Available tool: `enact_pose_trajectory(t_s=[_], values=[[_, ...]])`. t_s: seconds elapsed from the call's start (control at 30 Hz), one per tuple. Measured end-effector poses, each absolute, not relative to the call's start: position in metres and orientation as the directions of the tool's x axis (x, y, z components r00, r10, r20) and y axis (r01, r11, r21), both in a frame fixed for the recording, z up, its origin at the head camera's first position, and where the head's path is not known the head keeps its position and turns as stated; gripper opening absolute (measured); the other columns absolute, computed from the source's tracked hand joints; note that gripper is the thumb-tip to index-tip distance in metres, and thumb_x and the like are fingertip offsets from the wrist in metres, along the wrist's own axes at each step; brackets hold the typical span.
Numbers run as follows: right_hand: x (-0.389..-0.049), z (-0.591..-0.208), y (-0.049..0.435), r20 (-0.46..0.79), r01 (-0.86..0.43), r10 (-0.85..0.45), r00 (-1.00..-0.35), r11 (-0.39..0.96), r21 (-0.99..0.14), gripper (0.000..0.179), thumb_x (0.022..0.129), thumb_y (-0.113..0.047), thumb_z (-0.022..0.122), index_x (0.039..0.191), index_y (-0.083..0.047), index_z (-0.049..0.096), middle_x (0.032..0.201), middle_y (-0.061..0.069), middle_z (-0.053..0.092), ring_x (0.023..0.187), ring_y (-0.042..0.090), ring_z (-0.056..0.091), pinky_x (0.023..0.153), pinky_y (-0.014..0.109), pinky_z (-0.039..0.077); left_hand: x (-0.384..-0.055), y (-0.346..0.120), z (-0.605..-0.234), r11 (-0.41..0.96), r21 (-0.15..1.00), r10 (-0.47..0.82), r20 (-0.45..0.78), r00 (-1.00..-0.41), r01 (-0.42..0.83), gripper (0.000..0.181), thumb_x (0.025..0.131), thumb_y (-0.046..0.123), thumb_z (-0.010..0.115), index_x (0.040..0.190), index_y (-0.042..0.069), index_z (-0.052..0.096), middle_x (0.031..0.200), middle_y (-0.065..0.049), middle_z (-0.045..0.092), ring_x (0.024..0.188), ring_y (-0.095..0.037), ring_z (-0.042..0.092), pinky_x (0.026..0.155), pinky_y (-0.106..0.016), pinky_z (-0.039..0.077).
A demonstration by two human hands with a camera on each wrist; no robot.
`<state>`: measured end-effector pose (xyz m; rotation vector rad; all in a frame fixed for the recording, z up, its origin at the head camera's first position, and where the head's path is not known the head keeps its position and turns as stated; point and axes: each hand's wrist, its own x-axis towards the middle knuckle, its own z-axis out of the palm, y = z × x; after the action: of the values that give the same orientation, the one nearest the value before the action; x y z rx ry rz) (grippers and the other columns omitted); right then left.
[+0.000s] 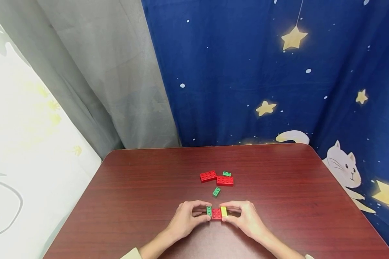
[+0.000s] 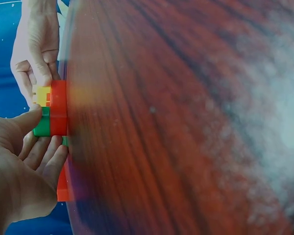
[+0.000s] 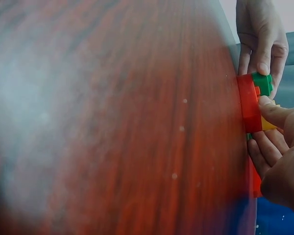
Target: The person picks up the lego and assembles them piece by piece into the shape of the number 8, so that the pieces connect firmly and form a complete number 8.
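A red building brick (image 1: 216,214) lies on the table close to the near side, its middle studs showing between two smaller bricks. On its left end sits a green brick (image 1: 209,211), pinched between the thumb and fingers of my left hand (image 1: 186,218). The thumb and fingers of my right hand (image 1: 247,218) pinch a yellow brick (image 1: 224,211) at the right end. In the left wrist view, the green and yellow bricks stand on the red brick (image 2: 59,108) with a gap between them. The right wrist view shows the same stack, partly covered by my right thumb.
Beyond the hands lie two longer red bricks, a left one (image 1: 208,176) and a right one (image 1: 225,181). One small green brick (image 1: 216,192) is nearer me, and another green brick (image 1: 227,173) is farther back. Curtains hang behind the dark red wooden table (image 1: 142,180).
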<state>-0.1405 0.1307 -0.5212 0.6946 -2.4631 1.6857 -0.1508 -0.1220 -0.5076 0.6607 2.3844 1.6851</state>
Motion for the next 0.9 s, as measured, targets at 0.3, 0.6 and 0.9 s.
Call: enact_pose_trajectory(t_s=[0.3, 0.6, 0.9], values=[[-0.141, -0.5236, 0.1299, 0.33, -0.426, -0.317, -0.889, 0.308, -0.851, 0.035, 0.08, -0.008, 0.093, 0.113, -0.004, 0.08, 0.108, 0.009, 0.08, 0.098, 0.022, 0.078, 0.083, 0.039, 0.065, -0.1509, -0.1224, -0.5067, 0.308, 0.918, 0.429, 0.101, -0.898, 0.251, 0.033, 0.09, 0.008, 0.086, 0.12, 0.001, 0.077, 0.115, -0.005, 0.078, 0.104, -0.015, 0.075, 0.087, -0.022, 0.06], [-0.1406, -0.525, 0.1293, 0.321, -0.418, -0.321, -0.891, 0.305, -0.855, 0.036, 0.081, -0.011, 0.093, 0.114, -0.005, 0.079, 0.109, 0.01, 0.08, 0.098, 0.021, 0.078, 0.084, 0.037, 0.065, -0.1502, -0.122, -0.5078, 0.306, 0.916, 0.429, 0.111, -0.897, 0.26, 0.033, 0.089, 0.008, 0.086, 0.12, 0.001, 0.077, 0.114, -0.005, 0.078, 0.104, -0.014, 0.075, 0.087, -0.022, 0.06], [-0.1418, -0.5266, 0.1302, 0.311, -0.408, -0.319, -0.895, 0.305, -0.86, 0.036, 0.081, -0.012, 0.093, 0.114, -0.006, 0.079, 0.108, 0.009, 0.08, 0.099, 0.019, 0.077, 0.085, 0.035, 0.064, -0.151, -0.1226, -0.5076, 0.31, 0.914, 0.43, 0.111, -0.896, 0.262, 0.033, 0.09, 0.009, 0.086, 0.12, 0.001, 0.077, 0.115, -0.004, 0.078, 0.105, -0.015, 0.075, 0.088, -0.024, 0.06]])
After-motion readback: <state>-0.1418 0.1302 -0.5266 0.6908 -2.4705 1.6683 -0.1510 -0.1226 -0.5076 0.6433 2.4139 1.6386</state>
